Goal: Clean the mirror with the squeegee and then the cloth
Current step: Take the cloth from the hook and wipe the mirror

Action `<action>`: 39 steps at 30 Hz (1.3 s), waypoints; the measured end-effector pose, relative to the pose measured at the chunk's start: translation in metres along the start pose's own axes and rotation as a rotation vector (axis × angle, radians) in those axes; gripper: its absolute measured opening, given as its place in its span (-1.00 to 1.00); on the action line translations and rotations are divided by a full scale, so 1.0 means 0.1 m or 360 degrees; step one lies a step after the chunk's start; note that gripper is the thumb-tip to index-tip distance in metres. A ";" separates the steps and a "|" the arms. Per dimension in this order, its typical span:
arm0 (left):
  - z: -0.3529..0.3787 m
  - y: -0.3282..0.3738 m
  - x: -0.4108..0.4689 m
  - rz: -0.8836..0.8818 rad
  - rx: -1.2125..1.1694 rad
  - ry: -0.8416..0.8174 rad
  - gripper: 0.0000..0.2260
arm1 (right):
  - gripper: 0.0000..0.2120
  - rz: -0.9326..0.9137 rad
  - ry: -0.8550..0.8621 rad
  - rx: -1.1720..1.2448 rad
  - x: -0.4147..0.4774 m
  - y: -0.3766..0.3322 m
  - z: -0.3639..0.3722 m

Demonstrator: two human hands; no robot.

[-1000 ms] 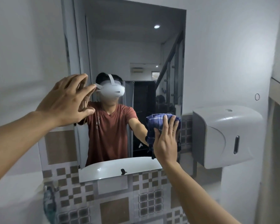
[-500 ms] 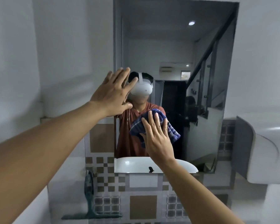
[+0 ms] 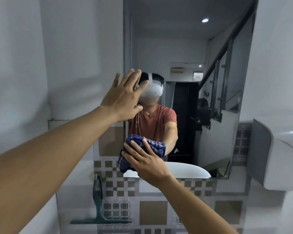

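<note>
A tall frameless mirror (image 3: pixel 184 39) hangs on the white wall ahead. My right hand (image 3: pixel 145 162) presses a blue striped cloth (image 3: pixel 139 146) flat against the mirror's lower left corner. My left hand (image 3: pixel 123 97) is open, fingers spread, with its palm against the mirror's left edge at head height. A dark green squeegee (image 3: pixel 98 206) stands on its blade against the tiled wall below the mirror, to the left, apart from both hands.
A white wall-mounted dispenser (image 3: pixel 281 157) juts out at the right, close to the mirror's lower right corner. Brown and grey patterned tiles (image 3: pixel 152 215) cover the wall under the mirror. In the reflection I see a person, a white basin rim and a staircase.
My right hand has wiped the cloth leftward and down from the mirror's right edge to its lower left corner. My left hand has stayed on the left edge. My view has swung left.
</note>
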State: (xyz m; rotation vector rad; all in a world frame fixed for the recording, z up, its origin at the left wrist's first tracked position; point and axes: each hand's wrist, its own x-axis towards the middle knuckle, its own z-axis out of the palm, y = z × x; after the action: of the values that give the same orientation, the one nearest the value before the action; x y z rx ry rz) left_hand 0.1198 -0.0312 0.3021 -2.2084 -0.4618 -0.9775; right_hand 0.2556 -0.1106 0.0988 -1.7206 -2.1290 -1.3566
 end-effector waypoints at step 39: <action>0.37 0.41 -0.47 -0.0128 -0.0204 0.0120 -0.24 | -0.42 0.1792 0.0400 0.0681 -1.89 0.49 0.29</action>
State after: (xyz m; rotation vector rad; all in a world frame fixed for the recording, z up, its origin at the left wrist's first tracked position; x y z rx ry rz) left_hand 0.1300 -0.0367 0.2308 -2.2717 -0.4680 -1.1578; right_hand 0.3770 -0.2337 0.0036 -1.8821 -0.8730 -0.6533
